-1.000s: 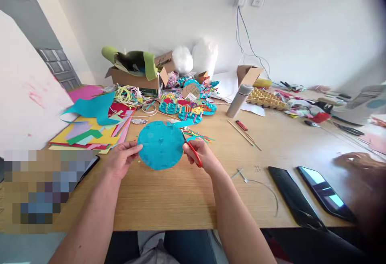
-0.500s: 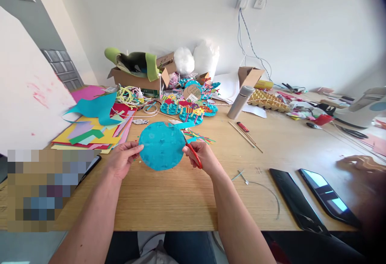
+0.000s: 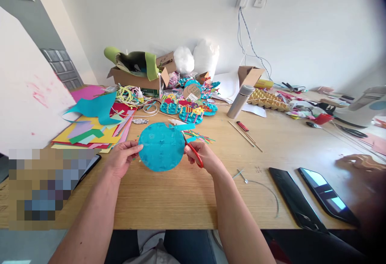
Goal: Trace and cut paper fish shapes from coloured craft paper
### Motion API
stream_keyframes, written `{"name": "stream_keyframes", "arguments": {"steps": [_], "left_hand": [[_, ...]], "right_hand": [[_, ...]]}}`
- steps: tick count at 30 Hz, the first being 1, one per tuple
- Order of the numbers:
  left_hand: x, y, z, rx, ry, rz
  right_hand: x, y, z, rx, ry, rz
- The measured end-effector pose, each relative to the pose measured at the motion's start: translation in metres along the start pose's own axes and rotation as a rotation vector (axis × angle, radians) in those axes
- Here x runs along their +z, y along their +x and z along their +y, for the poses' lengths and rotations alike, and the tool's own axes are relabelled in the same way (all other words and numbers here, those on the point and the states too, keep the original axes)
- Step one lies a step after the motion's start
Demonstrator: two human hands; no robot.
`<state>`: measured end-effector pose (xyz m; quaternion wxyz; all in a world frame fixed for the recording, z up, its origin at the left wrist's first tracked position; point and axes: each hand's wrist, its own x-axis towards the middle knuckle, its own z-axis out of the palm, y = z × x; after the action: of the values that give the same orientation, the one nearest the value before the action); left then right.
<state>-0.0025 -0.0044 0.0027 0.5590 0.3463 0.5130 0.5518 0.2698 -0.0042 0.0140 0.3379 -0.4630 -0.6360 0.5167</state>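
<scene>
A round blue paper disc [image 3: 161, 147] is held up over the table, its left edge pinched between the thumb and fingers of my left hand [image 3: 123, 157]. My right hand [image 3: 200, 155] is closed around the red handles of a pair of scissors [image 3: 196, 154]. The blades point up and lie along the disc's right edge. A narrow blue strip [image 3: 185, 127] sticks out to the right near the disc's top. Behind it lie thin coloured paper strips [image 3: 202, 137].
Stacked coloured paper [image 3: 99, 135] lies at left. Decorated blue paper crafts [image 3: 191, 113], a cardboard box [image 3: 135, 83] and a grey bottle [image 3: 240, 102] stand behind. To the right are wooden sticks [image 3: 245, 136], a red utility knife [image 3: 242, 126], a black case [image 3: 294, 195] and a phone [image 3: 325, 193].
The strip by the disc's top right has shifted slightly and looks straighter. The scissors have moved very little, and both hands keep their holds.
</scene>
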Motion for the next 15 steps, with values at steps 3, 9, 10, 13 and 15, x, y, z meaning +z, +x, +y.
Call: {"name": "stream_keyframes", "arguments": {"steps": [3,9,10,13,15], "left_hand": [[-0.0021,0.0007,-0.0015,-0.001,0.023,-0.011],[-0.0006,-0.0016,-0.0006,-0.005,0.081,-0.052],[0.0001,-0.0023,0.0001,-0.006,0.087,-0.056],[0.0017,-0.0044,0.0024,-0.009,0.1,-0.065],[0.002,-0.005,0.0034,-0.005,0.107,-0.07]], "right_hand": [[-0.0014,-0.0008,-0.001,0.01,-0.002,-0.01],[-0.0021,-0.0026,-0.003,0.027,-0.03,-0.03],[-0.0022,-0.0027,-0.0031,0.026,-0.031,-0.029],[-0.0024,-0.0029,-0.003,0.026,-0.032,-0.026],[-0.0026,-0.0032,-0.0029,0.029,-0.035,-0.026]]}}
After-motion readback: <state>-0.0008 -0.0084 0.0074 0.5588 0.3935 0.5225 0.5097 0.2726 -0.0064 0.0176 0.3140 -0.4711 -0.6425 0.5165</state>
